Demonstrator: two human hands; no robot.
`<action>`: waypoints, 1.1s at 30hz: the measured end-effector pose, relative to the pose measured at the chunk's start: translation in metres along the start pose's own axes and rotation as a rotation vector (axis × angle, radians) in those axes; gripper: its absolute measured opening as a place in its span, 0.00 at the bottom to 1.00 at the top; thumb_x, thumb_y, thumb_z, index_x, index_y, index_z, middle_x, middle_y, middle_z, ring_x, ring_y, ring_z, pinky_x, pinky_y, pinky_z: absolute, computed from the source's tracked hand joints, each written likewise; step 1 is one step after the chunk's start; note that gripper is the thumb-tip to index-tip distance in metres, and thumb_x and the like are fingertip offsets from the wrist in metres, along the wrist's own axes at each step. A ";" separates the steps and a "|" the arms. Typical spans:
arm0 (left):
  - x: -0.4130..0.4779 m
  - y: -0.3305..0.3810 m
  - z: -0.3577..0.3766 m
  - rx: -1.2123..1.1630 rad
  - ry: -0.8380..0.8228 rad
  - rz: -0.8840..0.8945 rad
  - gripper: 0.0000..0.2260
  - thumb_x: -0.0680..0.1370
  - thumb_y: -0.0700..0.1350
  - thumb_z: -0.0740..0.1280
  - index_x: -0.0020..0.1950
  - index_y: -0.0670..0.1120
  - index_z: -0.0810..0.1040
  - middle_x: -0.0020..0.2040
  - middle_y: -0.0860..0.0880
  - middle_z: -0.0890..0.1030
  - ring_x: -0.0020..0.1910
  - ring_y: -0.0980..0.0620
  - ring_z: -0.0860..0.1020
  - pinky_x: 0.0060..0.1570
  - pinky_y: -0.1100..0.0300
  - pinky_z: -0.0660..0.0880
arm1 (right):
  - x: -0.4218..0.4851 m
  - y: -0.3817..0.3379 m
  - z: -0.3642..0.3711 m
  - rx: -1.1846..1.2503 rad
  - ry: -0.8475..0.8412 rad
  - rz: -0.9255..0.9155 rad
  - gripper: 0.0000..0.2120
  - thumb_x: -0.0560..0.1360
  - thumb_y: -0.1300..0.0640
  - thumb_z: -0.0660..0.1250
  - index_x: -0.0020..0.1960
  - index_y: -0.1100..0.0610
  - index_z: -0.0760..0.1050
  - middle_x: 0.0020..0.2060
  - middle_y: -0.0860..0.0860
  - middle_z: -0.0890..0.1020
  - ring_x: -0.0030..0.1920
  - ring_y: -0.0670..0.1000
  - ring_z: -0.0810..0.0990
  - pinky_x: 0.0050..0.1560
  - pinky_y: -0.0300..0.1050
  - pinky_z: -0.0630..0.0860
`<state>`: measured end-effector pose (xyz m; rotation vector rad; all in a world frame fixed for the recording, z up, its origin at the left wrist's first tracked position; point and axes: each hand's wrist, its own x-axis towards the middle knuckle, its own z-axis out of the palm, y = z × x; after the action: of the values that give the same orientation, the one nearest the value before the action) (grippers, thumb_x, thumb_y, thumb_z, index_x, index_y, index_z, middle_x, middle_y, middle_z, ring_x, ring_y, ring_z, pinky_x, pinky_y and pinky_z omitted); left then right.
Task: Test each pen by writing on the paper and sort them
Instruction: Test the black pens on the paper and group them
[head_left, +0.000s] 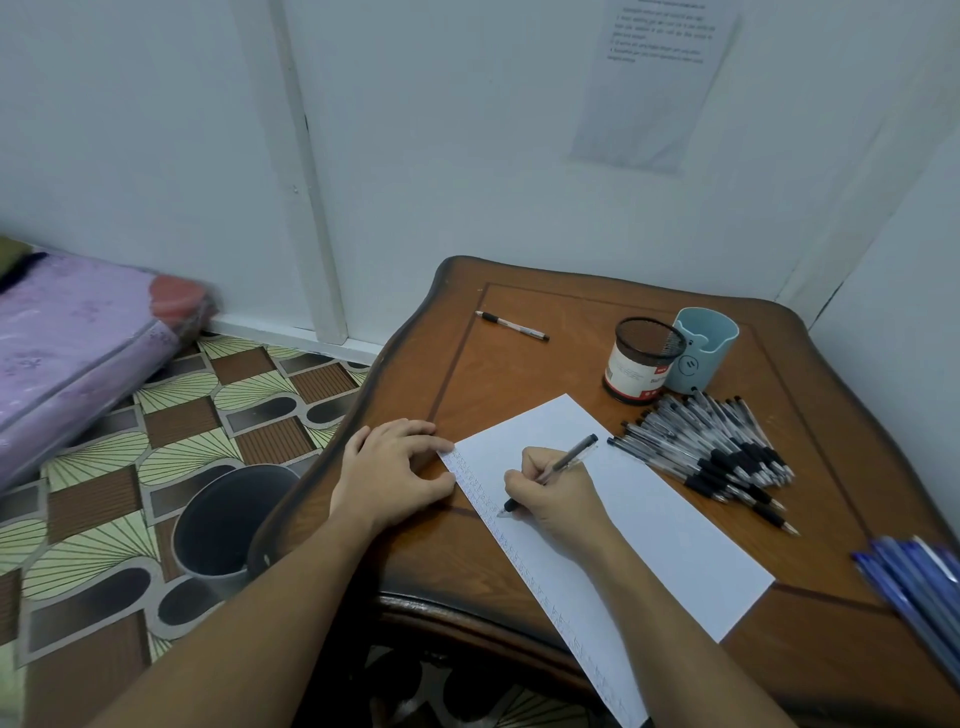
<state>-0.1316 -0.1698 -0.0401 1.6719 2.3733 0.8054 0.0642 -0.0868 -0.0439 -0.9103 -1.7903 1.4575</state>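
My right hand (556, 499) grips a black-capped clear pen (569, 460) with its tip on the left margin of the white paper (649, 514), where a column of small pen marks runs down the edge. My left hand (395, 467) rests on the table, with its fingertips touching the paper's top left corner. A pile of several black pens (717, 452) lies right of the paper. One black pen (511, 326) lies alone at the far left of the table. Several blue pens (914, 587) lie at the right edge.
A black mesh cup (641, 361) and a light blue holder (701, 348) stand behind the pen pile on the brown wooden table (519, 374). A dark bin (228, 525) sits on the patterned floor left of the table. A purple mattress (78, 343) lies far left.
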 end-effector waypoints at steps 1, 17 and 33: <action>0.000 0.000 0.000 0.001 -0.001 0.000 0.22 0.62 0.68 0.58 0.52 0.67 0.79 0.63 0.67 0.72 0.68 0.64 0.64 0.72 0.51 0.49 | 0.000 0.000 0.000 0.005 -0.005 0.007 0.26 0.74 0.68 0.66 0.26 0.51 0.59 0.28 0.51 0.59 0.29 0.47 0.62 0.30 0.41 0.69; 0.000 -0.001 -0.001 0.000 -0.021 -0.001 0.20 0.64 0.67 0.60 0.53 0.67 0.79 0.64 0.66 0.72 0.69 0.63 0.64 0.72 0.50 0.49 | -0.003 -0.007 -0.001 0.020 -0.001 0.004 0.27 0.74 0.69 0.65 0.25 0.50 0.58 0.26 0.48 0.59 0.28 0.45 0.61 0.29 0.39 0.66; 0.000 0.000 0.000 -0.010 -0.011 -0.003 0.17 0.66 0.65 0.62 0.52 0.67 0.79 0.63 0.66 0.72 0.68 0.64 0.64 0.72 0.52 0.48 | 0.006 -0.009 -0.010 0.236 0.197 0.107 0.19 0.79 0.64 0.63 0.30 0.58 0.65 0.25 0.52 0.72 0.27 0.49 0.73 0.30 0.39 0.70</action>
<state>-0.1316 -0.1703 -0.0398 1.6643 2.3605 0.8044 0.0677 -0.0777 -0.0327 -1.0006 -1.4126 1.5492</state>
